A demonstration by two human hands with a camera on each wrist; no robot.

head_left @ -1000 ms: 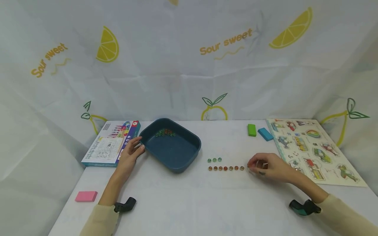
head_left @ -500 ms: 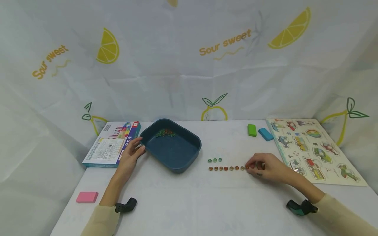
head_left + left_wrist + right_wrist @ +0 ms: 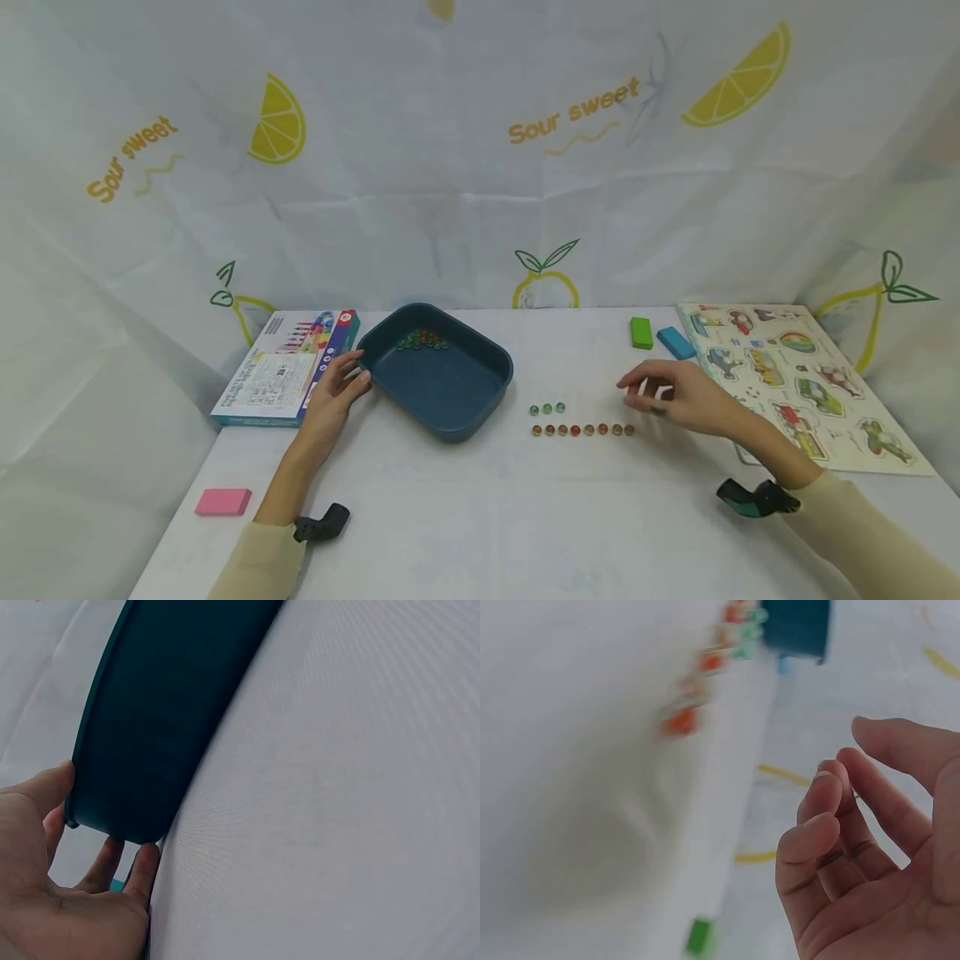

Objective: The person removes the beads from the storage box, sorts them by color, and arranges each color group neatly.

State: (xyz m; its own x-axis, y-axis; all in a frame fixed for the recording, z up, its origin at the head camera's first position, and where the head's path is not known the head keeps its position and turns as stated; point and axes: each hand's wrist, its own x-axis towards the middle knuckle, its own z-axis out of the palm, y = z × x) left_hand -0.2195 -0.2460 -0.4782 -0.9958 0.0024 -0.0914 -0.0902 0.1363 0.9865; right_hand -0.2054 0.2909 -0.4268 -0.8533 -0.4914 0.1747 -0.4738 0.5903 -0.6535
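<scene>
My left hand (image 3: 330, 400) touches the left corner of a dark blue tray (image 3: 450, 421). In the left wrist view its thumb and fingertips (image 3: 146, 862) lie against the tray's outer wall, not wrapped round it. Several green and orange glass beads (image 3: 422, 340) are inside the tray at its far end. Right of it, a row of orange-brown beads (image 3: 575, 431) lies on the white table, with three green beads (image 3: 547, 408) behind the row's left end. Above and right of the row's right end hovers my right hand (image 3: 686, 398), holding nothing, thumb apart from the loosely bent fingers.
A printed box (image 3: 281, 367) lies left of the tray, and a pink block (image 3: 223, 502) nearer the front. Green (image 3: 641, 332) and blue blocks (image 3: 676, 342) lie at the back right, beside a picture puzzle board (image 3: 810, 383). A white cloth hangs behind.
My right hand set an orange-brown bead down at the right end of the row, let go and rose away from it. The left hand stayed at the tray's corner.
</scene>
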